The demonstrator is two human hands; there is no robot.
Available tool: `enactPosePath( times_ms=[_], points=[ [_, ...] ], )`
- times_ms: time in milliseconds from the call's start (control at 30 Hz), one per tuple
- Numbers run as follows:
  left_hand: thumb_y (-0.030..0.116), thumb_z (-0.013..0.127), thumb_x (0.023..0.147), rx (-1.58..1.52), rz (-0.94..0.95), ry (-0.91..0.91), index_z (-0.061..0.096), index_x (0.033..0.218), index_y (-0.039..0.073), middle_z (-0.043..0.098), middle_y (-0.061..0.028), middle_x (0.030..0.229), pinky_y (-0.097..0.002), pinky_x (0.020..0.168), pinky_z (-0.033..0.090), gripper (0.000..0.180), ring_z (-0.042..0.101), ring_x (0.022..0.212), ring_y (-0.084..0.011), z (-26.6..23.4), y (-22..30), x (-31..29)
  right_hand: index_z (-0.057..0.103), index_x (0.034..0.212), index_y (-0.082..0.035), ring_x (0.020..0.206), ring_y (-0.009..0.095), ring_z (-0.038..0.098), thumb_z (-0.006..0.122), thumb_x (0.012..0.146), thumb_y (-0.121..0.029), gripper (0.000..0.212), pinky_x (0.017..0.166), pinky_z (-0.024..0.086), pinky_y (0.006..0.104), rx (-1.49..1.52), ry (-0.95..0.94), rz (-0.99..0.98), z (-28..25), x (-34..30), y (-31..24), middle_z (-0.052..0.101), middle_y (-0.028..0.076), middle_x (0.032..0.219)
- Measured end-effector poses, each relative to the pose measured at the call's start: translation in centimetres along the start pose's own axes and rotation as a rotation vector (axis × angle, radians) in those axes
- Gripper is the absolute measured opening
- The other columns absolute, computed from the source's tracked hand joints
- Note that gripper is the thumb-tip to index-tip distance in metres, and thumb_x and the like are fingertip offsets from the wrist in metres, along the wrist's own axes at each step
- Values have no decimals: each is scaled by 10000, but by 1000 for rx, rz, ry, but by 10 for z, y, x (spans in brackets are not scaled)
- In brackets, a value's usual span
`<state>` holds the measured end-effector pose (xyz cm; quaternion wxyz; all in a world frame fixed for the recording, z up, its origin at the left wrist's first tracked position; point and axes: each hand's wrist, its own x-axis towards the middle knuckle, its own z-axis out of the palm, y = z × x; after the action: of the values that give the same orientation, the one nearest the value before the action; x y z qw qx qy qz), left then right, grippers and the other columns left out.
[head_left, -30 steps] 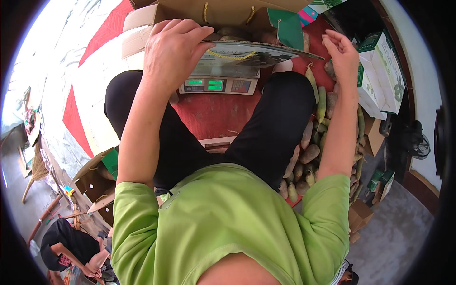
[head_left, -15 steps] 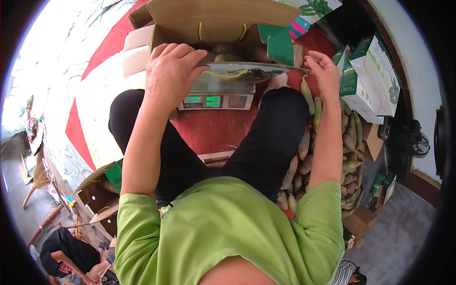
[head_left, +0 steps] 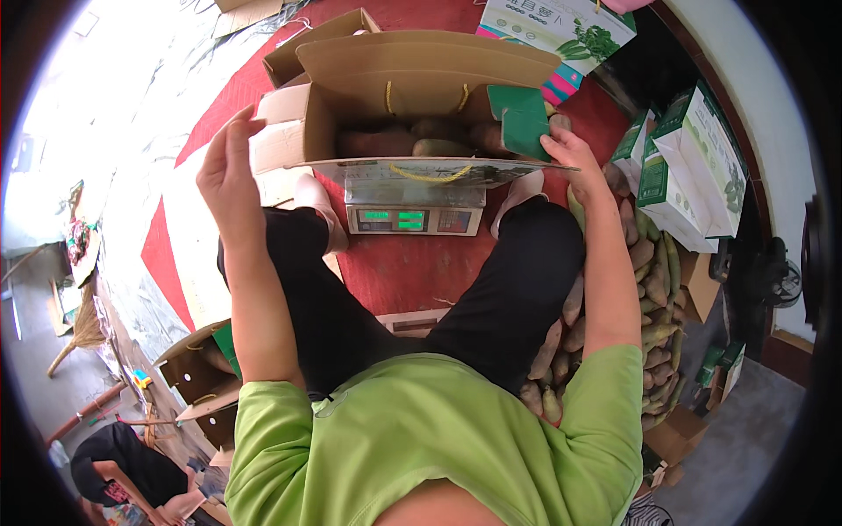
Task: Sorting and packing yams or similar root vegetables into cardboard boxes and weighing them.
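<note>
An open brown cardboard box [head_left: 351, 96] with yellow cord handles stands on a digital scale [head_left: 416, 219] with lit green digits. Several long brownish and greenish root vegetables [head_left: 441, 147] lie inside it. My right hand [head_left: 579, 165] is at the box's right front corner, its fingers on the green side flap [head_left: 524, 121] beside the end of the raised front flap [head_left: 438, 169]. To the left, my left hand [head_left: 231, 175] hangs in the air with fingers apart and nothing in them, close to the left side flap [head_left: 282, 105] but not touching it.
More root vegetables [head_left: 653, 289] are heaped by my right leg. White-and-green cartons [head_left: 693, 167] stand at the right, another carton [head_left: 561, 31] at the back. A fan [head_left: 776, 265] is near the right wall. An open box [head_left: 200, 364] and another person [head_left: 132, 469] are at lower left.
My left hand has let go of the front flap and moved left. My right hand has shifted onto the green flap. The front flap is lower, and more of the vegetables show.
</note>
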<state>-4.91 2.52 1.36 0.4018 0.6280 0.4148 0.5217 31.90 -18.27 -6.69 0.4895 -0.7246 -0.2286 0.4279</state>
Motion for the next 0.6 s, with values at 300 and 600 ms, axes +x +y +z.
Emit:
enactPosePath(
  times_ms=[300, 600],
  points=[
    [81, 600, 912, 146, 108, -175, 681, 1056, -16, 683, -74, 978, -288, 901, 449, 192, 615, 955, -152, -3, -6, -4, 579, 1227, -15, 964, 142, 581, 650, 888, -229, 408, 800, 478, 289, 3, 124, -168, -8, 7, -8, 629, 61, 1107],
    [121, 721, 733, 663, 497, -689, 694, 963, 62, 647, -80, 952, -420, 1011, 367, 239, 581, 971, -282, 31, 36, -15, 643, 1076, -58, 845, 299, 633, 689, 788, -244, 345, 778, 494, 396, -949, 513, -1069, 3, 40, -99, 671, 106, 978]
  ],
)
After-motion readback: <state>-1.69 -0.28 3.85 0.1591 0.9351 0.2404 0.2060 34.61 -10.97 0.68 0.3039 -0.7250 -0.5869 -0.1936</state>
